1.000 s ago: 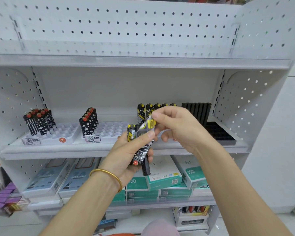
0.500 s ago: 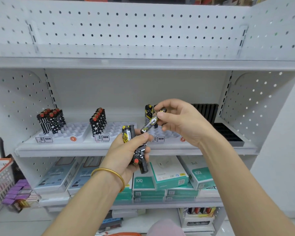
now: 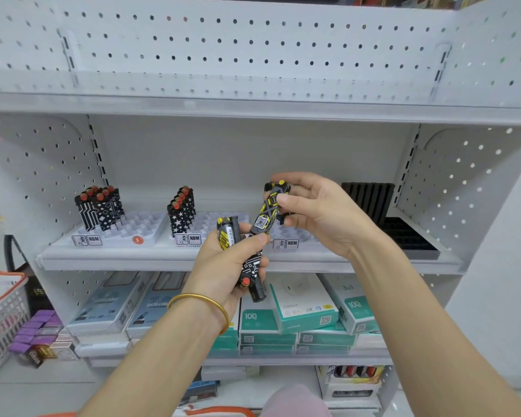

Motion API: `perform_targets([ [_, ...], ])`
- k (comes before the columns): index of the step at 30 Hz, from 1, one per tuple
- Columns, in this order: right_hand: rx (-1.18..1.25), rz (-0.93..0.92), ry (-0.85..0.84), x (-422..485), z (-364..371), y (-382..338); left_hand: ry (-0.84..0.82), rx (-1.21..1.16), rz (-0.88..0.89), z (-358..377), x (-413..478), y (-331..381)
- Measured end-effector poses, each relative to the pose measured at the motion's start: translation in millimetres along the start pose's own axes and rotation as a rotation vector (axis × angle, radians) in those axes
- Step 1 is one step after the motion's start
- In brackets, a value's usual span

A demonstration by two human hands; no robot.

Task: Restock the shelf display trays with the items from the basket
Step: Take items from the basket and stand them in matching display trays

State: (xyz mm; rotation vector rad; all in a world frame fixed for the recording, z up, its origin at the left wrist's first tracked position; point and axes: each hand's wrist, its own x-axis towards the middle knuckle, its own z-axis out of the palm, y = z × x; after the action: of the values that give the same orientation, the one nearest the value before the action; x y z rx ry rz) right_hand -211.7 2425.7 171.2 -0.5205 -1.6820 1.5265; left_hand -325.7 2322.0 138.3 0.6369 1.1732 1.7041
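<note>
My left hand (image 3: 233, 263) grips a bunch of patterned lighters (image 3: 241, 257), some yellow-and-black, some black-and-white with red caps. My right hand (image 3: 316, 212) pinches one yellow-and-black lighter (image 3: 268, 210) just above that bunch, in front of the middle shelf. Three white display trays stand on that shelf: the left tray (image 3: 133, 228) with black-and-white lighters (image 3: 100, 209) at its back left, the middle tray (image 3: 214, 219) with a row of star-patterned lighters (image 3: 181, 210), and the right tray (image 3: 301, 236) largely hidden by my hands. The basket (image 3: 3, 314) is at the left edge.
A black tray (image 3: 409, 239) with a black ribbed block (image 3: 369, 200) sits at the shelf's right end. Green and white boxes (image 3: 304, 311) and grey cable packs (image 3: 109, 302) fill the shelf below. Purple packs (image 3: 36, 329) lie low on the left. Pegboard panels flank the shelf.
My right hand has drawn one yellow-and-black lighter out of the bunch and lifted it slightly up and right. The view has shifted a little to the left, showing more of the basket.
</note>
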Motion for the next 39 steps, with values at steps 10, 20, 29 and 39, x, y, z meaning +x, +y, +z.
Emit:
perform_targets([
  [10, -0.759, -0.223, 0.404, 26.7, 12.7, 0.5, -0.005, -0.144, 0.019, -8.3, -3.5, 6.0],
  [20, -1.141, -0.262, 0.425, 34.3, 19.2, 11.4, -0.111, -0.058, -0.008, -17.3, -3.0, 0.7],
  [29, -1.190, -0.237, 0.403, 31.8, 30.0, 11.0, -0.198, 0.020, -0.012, -18.6, -3.9, -0.2],
  [39, -1.123, -0.254, 0.450, 12.6, 33.3, 1.9, -0.214, 0.129, 0.028, -18.5, -3.7, 1.0],
])
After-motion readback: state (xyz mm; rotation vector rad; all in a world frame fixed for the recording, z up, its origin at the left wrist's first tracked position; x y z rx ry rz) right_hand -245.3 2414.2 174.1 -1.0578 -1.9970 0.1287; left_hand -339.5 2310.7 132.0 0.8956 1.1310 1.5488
